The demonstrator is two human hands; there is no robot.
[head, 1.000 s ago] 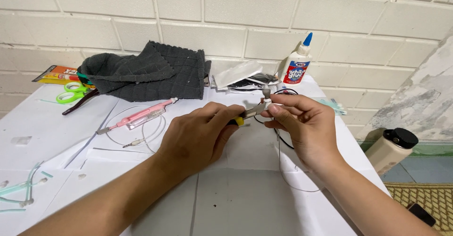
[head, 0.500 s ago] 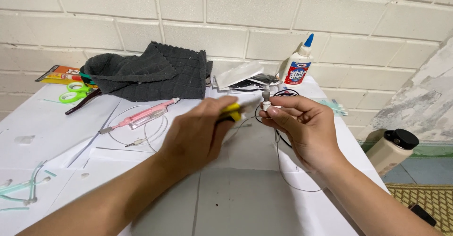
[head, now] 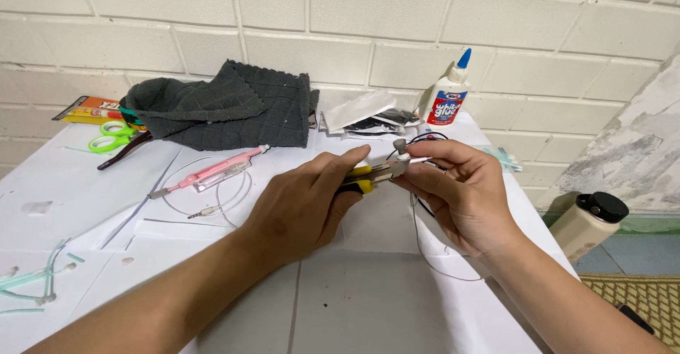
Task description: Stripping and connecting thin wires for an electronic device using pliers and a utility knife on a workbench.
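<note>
Lying at the far left of the white table, green scissors sit beside a grey cloth and a pink cable. At centre, the left hand clenches yellow-handled pliers, their tip meeting a small earphone piece pinched by the right hand. A glue bottle stands behind.

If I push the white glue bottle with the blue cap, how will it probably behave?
The glue bottle stands upright, tall and narrow, so a push near its cap would probably tip it. It looks like light plastic, so it may slide easily on the smooth white table. Once lying down, its round body could roll.
</note>
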